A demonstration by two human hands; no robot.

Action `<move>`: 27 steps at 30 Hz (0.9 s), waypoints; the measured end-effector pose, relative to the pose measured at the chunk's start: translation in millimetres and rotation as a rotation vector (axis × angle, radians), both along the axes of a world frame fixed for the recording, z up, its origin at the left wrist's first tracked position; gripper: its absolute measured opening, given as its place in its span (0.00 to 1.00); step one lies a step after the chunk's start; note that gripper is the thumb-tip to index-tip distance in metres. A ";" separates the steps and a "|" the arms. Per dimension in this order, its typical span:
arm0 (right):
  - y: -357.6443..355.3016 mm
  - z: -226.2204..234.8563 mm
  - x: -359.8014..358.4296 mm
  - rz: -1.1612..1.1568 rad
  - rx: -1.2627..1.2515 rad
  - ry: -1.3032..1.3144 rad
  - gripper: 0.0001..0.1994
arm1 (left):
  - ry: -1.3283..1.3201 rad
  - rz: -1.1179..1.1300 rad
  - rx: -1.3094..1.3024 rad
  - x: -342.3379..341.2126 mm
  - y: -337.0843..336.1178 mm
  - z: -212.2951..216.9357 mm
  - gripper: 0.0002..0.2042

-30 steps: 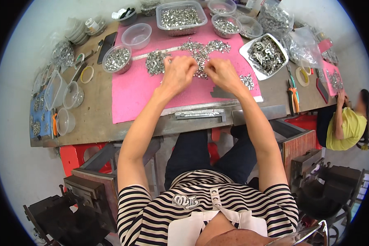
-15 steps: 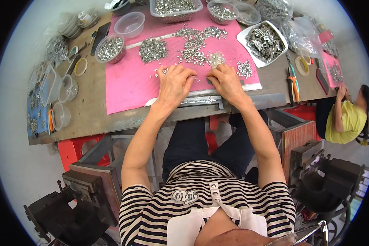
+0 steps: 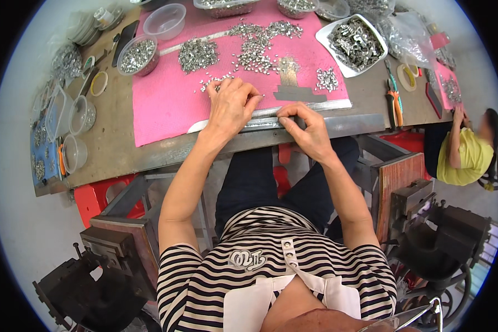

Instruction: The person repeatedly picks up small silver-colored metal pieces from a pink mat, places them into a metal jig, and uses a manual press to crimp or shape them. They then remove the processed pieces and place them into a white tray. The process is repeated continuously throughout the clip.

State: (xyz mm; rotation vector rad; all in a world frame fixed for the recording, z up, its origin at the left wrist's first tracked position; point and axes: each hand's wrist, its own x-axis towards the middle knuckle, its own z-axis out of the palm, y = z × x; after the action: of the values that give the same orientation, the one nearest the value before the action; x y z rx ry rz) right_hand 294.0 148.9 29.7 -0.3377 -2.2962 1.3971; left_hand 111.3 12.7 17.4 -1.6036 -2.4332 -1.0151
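Observation:
Small shiny metal pieces [image 3: 198, 55] lie in loose piles on a pink textured mat [image 3: 166, 105]. My left hand [image 3: 232, 105] rests over the mat's front part, thumb and forefinger pinched together; any tiny piece between them is too small to name. A few loose pieces [image 3: 218, 82] lie by its knuckles. Nearer to me, my right hand [image 3: 309, 130] is closed in a pinch at a narrow silvery metal strip [image 3: 260, 123] along the bench edge; what its fingertips hold is hidden. Beyond that hand lies a flat grey bar [image 3: 300, 94], below a pale gold-toned patch of pieces [image 3: 288, 65].
A white dish [image 3: 322, 41] of metal parts stands at the right, near orange-handled pliers [image 3: 394, 105]. Clear tubs, one a filled bowl [image 3: 138, 56], stand at the back and left. Tape rolls [image 3: 99, 83] lie on the bench. A person in yellow [image 3: 466, 157] sits at far right.
My right hand has come back toward me from the mat to the metal strip, uncovering the grey bar. My left hand stays pinched in nearly the same place. The whole view has shifted slightly.

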 end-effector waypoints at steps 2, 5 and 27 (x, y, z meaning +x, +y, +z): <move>-7.1 -7.0 0.9 -0.028 -0.031 0.031 0.04 | 0.007 0.016 -0.010 -0.9 -2.1 -0.2 0.05; -13.4 -13.1 -0.1 -0.071 -0.010 0.073 0.05 | 0.014 0.012 -0.002 -1.8 -4.7 1.6 0.05; -8.5 -10.5 6.3 -0.051 0.233 0.066 0.12 | -0.241 -0.218 0.151 41.4 -19.5 6.8 0.03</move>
State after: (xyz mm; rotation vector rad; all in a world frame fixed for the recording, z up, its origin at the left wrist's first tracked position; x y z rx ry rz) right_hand 300.3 140.4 19.2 -0.2710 -2.3472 1.0854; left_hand 152.7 -6.9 24.2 -1.8181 -2.2863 -1.4677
